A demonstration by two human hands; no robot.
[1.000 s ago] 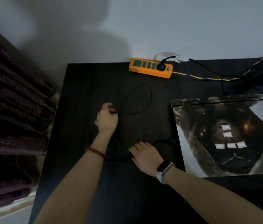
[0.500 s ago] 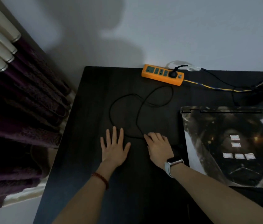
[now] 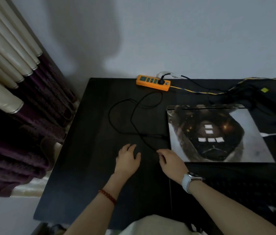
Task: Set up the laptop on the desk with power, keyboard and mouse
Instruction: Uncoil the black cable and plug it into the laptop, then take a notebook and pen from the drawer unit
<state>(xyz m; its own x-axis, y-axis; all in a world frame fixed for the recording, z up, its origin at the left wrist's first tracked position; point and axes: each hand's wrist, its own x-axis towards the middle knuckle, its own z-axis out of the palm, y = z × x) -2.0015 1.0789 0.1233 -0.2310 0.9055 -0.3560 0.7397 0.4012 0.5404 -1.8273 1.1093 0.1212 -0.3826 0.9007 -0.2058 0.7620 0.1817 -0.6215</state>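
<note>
Dark desk [image 3: 86,167], set against a pale wall [image 3: 184,39]. Closed laptop [image 3: 218,134] lying flat on the right half of the desk, its lid covered with a dark printed skin bearing five small white rectangles. Orange power strip [image 3: 152,82] at the far edge of the desk, left of the laptop's far corner, with one black plug [image 3: 161,81] seated near its right end; a yellow-and-blue cord runs right from the strip. Thin black cable [image 3: 134,116] lying in loose loops on the desk between the power strip and the hands, its near run passing toward the laptop's left edge; whether it is connected there cannot be told. Tangle of dark cables [image 3: 245,92] at the far right. Dark keyboard [image 3: 245,192] near the laptop's near edge, dim and hard to make out. Left hand [image 3: 128,160], red bead bracelet at the wrist, fingers loosely bent, holding nothing, on or just above the desk; contact cannot be told. Right hand [image 3: 171,162], watch on the wrist, fingers loosely curled beside the cable's near end; holding nothing that can be seen. Purple and cream curtain [image 3: 23,102] at the left.
</note>
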